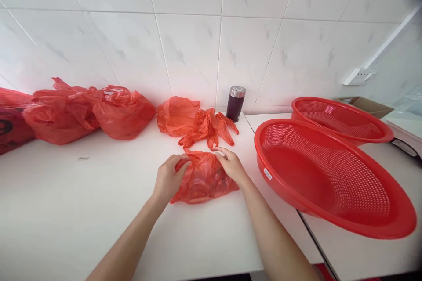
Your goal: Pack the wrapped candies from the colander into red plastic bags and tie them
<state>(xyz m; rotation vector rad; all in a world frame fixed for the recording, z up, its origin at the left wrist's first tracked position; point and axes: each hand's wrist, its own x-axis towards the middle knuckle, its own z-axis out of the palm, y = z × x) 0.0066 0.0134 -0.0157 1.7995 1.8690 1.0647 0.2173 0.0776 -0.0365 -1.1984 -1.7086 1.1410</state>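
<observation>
A filled red plastic bag (206, 184) lies on the white table in front of me, with dark shapes showing faintly through its film. My left hand (170, 175) pinches the bag's upper left part between thumb and fingers. On the upper right side rests my right hand (231, 164), its fingers stretched out along the bag's top edge and thumb against the film. Just behind the bag lie crumpled, flat red plastic bags (206, 125). What exactly is inside the bag I cannot make out.
Two big red perforated baskets (296, 175) stand on the right, one behind the other. A dark tumbler (235, 105) with a steel rim stands by the tiled wall. Several full red bags (123, 116) line the back left. Behind the baskets sits a cardboard box (371, 107).
</observation>
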